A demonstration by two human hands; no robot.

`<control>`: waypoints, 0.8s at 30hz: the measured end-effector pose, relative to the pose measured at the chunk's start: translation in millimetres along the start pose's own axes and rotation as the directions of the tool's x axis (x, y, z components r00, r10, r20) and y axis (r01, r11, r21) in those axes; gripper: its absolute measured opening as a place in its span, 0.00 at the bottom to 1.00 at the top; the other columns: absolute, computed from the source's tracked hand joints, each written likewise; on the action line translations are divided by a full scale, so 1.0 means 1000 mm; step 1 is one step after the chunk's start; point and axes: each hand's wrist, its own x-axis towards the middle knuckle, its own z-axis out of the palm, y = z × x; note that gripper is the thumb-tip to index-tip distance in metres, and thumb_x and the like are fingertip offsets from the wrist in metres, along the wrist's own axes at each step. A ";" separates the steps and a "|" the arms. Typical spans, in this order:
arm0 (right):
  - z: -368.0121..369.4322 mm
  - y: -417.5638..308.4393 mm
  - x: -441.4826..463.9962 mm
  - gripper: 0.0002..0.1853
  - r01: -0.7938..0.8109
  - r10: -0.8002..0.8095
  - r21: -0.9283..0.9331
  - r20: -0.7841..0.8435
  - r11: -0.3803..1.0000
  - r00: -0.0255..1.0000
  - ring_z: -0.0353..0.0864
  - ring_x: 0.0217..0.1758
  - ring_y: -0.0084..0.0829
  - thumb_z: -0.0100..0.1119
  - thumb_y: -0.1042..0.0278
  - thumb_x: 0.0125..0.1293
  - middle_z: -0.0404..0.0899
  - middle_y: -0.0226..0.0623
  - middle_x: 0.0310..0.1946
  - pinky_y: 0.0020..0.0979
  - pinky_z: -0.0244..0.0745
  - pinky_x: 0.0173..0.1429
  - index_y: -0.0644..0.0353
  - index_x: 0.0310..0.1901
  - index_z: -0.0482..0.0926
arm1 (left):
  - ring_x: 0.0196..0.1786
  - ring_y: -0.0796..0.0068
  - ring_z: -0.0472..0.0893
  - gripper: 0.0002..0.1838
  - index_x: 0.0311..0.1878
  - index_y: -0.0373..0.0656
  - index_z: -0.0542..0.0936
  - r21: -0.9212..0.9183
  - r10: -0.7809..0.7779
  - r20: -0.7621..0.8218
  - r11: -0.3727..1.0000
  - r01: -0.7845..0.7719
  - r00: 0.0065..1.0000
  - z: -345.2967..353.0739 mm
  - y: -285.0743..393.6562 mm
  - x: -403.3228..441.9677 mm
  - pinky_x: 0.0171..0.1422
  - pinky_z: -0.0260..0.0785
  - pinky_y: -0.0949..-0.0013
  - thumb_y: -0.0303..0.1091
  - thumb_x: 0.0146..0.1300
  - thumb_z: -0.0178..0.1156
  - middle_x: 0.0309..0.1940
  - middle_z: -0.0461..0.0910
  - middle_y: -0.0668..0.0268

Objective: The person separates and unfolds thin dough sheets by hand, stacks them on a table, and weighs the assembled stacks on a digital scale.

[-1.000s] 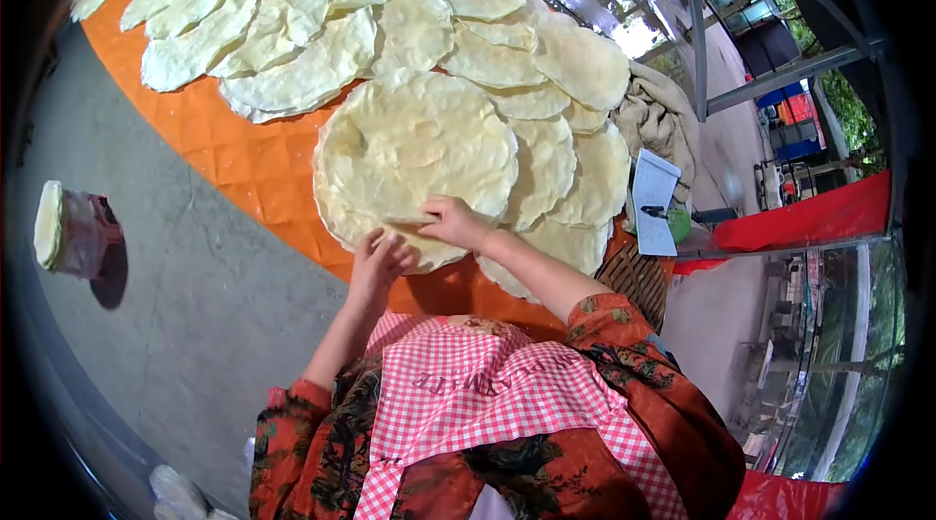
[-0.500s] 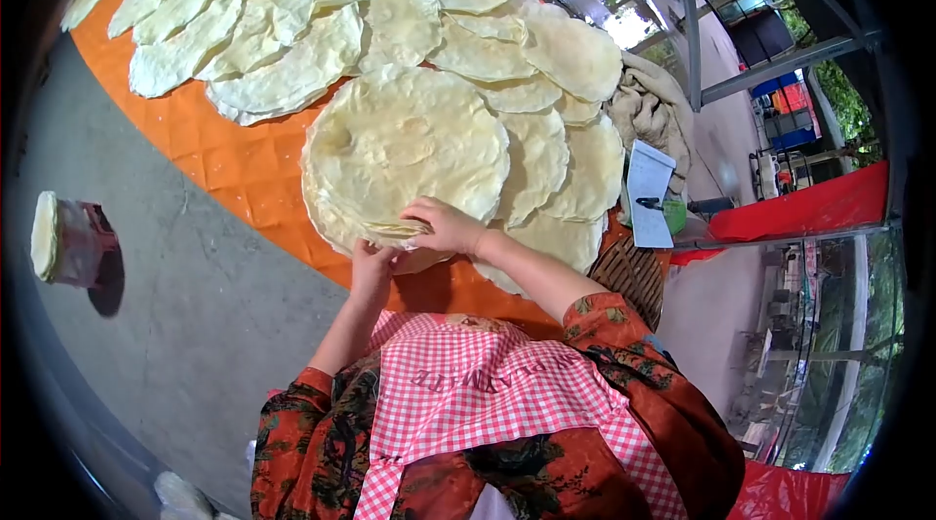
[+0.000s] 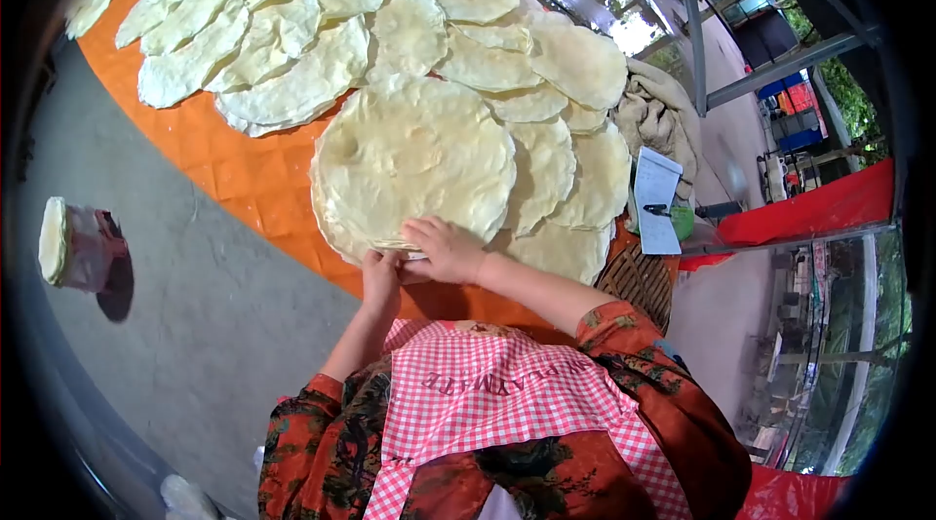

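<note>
A stack of thin, round, pale flatbreads (image 3: 414,154) lies on the orange cloth (image 3: 253,169) in front of me. My right hand (image 3: 444,249) grips the near edge of the stack, its fingers bent over the top sheet and its thumb out of sight below. Close beside it, my left hand (image 3: 381,276) has its fingertips closed on the same near edge. The two hands almost touch. How many sheets each hand holds cannot be made out.
Several overlapping flatbreads (image 3: 405,33) spread across the far cloth. To the right are a crumpled sack (image 3: 663,115), an open notebook (image 3: 656,198) with a dark clip, a green item (image 3: 682,222) and a woven basket (image 3: 639,286). A pink-and-clear container (image 3: 83,245) stands at left.
Both hands have come together at the stack's near edge. The left fingers, earlier spread, have closed there. The lifted edge of the top sheets has come down, and the right hand has moved slightly lower.
</note>
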 end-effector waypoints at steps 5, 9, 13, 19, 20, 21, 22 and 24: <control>0.018 0.038 0.015 0.20 -0.195 0.190 0.207 0.045 0.959 0.981 0.78 0.54 0.39 0.56 0.78 0.51 0.79 0.44 0.49 0.35 0.73 0.58 0.59 0.49 0.81 | 0.43 0.74 0.76 0.12 0.50 0.37 0.72 0.210 0.266 -0.006 0.943 -0.259 0.964 -0.013 -0.007 0.000 0.47 0.73 0.71 0.25 0.63 0.56 0.41 0.74 0.64; -0.096 0.051 0.073 0.06 -0.158 0.209 0.227 -0.225 0.961 0.952 0.83 0.28 0.25 0.58 0.73 0.57 0.82 0.50 0.27 0.32 0.75 0.32 0.60 0.32 0.85 | 0.44 0.74 0.74 0.18 0.54 0.36 0.69 0.620 0.725 -0.211 0.618 -0.483 0.656 -0.048 0.004 -0.006 0.48 0.70 0.72 0.23 0.61 0.59 0.46 0.71 0.62; -0.166 -0.018 0.070 0.07 0.059 -0.081 -0.068 -0.397 0.996 0.914 0.78 0.33 0.48 0.50 0.77 0.51 0.78 0.46 0.27 0.44 0.74 0.37 0.60 0.31 0.79 | 0.39 0.75 0.73 0.21 0.53 0.37 0.70 0.316 0.485 -0.324 0.865 -0.390 0.812 -0.076 0.015 -0.002 0.44 0.70 0.72 0.26 0.58 0.64 0.39 0.73 0.66; -0.003 -0.017 0.036 0.13 -0.021 0.022 0.009 -0.254 1.000 0.967 0.76 0.44 0.45 0.49 0.81 0.50 0.78 0.43 0.35 0.42 0.75 0.44 0.60 0.37 0.79 | 0.36 0.75 0.76 0.16 0.43 0.35 0.73 0.745 0.640 -0.235 0.602 -0.287 0.732 -0.070 0.035 0.020 0.42 0.70 0.71 0.27 0.55 0.67 0.33 0.76 0.64; 0.016 -0.015 0.030 0.10 -0.037 0.052 0.065 -0.252 0.997 0.966 0.76 0.42 0.46 0.50 0.78 0.54 0.78 0.44 0.34 0.42 0.75 0.44 0.60 0.37 0.79 | 0.37 0.76 0.76 0.15 0.42 0.35 0.73 0.761 0.638 -0.233 0.590 -0.270 0.734 -0.066 0.039 0.017 0.42 0.70 0.73 0.28 0.56 0.67 0.34 0.77 0.63; 0.023 -0.015 0.027 0.08 -0.054 0.083 0.120 -0.251 0.991 0.964 0.76 0.41 0.48 0.51 0.75 0.57 0.77 0.45 0.32 0.42 0.74 0.45 0.60 0.36 0.79 | 0.35 0.75 0.76 0.14 0.41 0.35 0.74 0.758 0.649 -0.240 0.590 -0.278 0.722 -0.064 0.041 0.015 0.41 0.70 0.71 0.28 0.55 0.67 0.32 0.76 0.63; 0.027 -0.010 0.027 0.07 -0.063 0.100 0.162 -0.232 0.985 0.968 0.76 0.41 0.48 0.52 0.74 0.57 0.77 0.45 0.33 0.42 0.74 0.45 0.60 0.36 0.79 | 0.33 0.73 0.75 0.14 0.40 0.35 0.74 0.755 0.660 -0.245 0.589 -0.287 0.710 -0.063 0.043 0.015 0.41 0.70 0.70 0.28 0.54 0.67 0.30 0.75 0.63; 0.025 -0.003 0.030 0.06 -0.085 0.132 0.243 -0.186 0.966 0.974 0.77 0.41 0.48 0.54 0.72 0.58 0.78 0.46 0.34 0.42 0.74 0.45 0.62 0.35 0.79 | 0.31 0.72 0.75 0.13 0.38 0.35 0.73 0.756 0.644 -0.236 0.592 -0.279 0.727 -0.066 0.044 0.017 0.39 0.69 0.68 0.28 0.54 0.67 0.28 0.74 0.63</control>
